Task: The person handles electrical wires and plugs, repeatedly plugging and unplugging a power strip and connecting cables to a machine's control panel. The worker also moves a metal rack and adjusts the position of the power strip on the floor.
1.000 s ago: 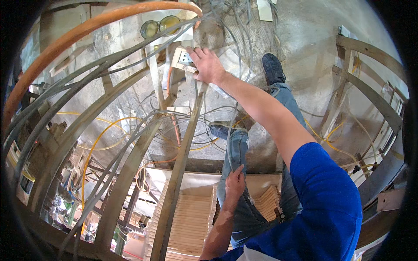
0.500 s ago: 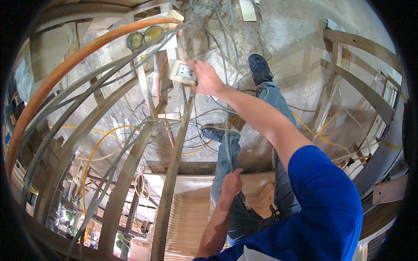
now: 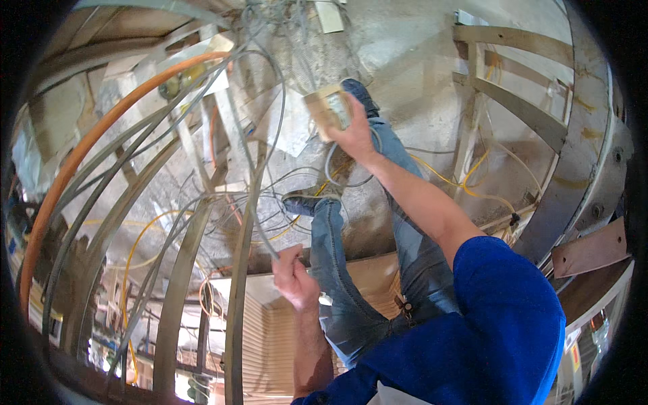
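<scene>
The beige, boxy socket block [image 3: 315, 113], its pale face blurred, is in the right hand [image 3: 355, 135], whose fingers clasp its right end above the rough grey concrete floor [image 3: 398, 44]. Just beneath that hand hangs a thin grey cable loop [image 3: 329, 169]; whether it joins the block is unclear. Well apart, nearer the body, the left hand [image 3: 295, 278] is closed around a slim grey flexible cable [image 3: 268, 244] beside a long brownish metal bar [image 3: 237, 304]. That cable could snag on the bar if pulled sideways, and a sudden tug might wrench the block loose. Slack loops near the dark shoe [image 3: 302, 204] could catch a foot if the person steps.
</scene>
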`<state>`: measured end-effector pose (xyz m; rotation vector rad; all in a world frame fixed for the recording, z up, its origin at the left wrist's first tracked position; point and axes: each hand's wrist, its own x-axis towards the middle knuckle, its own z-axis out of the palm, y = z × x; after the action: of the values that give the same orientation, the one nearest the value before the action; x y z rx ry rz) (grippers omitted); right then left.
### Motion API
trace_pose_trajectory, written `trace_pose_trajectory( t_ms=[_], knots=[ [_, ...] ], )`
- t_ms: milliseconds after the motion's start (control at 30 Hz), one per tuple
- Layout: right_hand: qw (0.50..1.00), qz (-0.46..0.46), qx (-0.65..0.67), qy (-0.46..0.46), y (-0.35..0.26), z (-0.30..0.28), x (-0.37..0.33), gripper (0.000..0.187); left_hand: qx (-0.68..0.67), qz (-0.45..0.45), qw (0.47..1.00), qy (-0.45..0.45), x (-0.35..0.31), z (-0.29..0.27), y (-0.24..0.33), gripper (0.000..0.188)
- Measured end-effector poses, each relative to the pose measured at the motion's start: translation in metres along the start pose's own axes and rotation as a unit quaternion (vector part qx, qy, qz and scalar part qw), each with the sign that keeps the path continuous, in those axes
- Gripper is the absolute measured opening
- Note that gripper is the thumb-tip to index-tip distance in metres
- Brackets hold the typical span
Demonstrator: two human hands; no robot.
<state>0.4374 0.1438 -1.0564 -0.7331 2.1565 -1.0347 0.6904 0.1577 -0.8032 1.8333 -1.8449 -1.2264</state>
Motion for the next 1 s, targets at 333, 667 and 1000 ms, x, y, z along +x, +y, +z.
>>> trace_pose_trajectory(
  t_ms=[333, 667, 1000],
  knots=[
    [0.976, -0.053, 0.074, -0.199, -0.114, -0.018, -0.052, 0.091, -0.126, -0.083, 0.988, 0.032, 0.087, 0.010, 0.018, 0.050],
    [0.943, -0.162, 0.148, -0.252, -0.213, -0.044, 0.001, 0.099, -0.290, -0.098, 0.951, 0.054, 0.146, 0.029, 0.063, 0.052],
    [0.952, 0.087, 0.266, -0.125, -0.180, -0.146, 0.192, 0.041, -0.327, -0.058, 0.943, 0.000, 0.150, -0.004, 0.144, 0.048]
  ],
)
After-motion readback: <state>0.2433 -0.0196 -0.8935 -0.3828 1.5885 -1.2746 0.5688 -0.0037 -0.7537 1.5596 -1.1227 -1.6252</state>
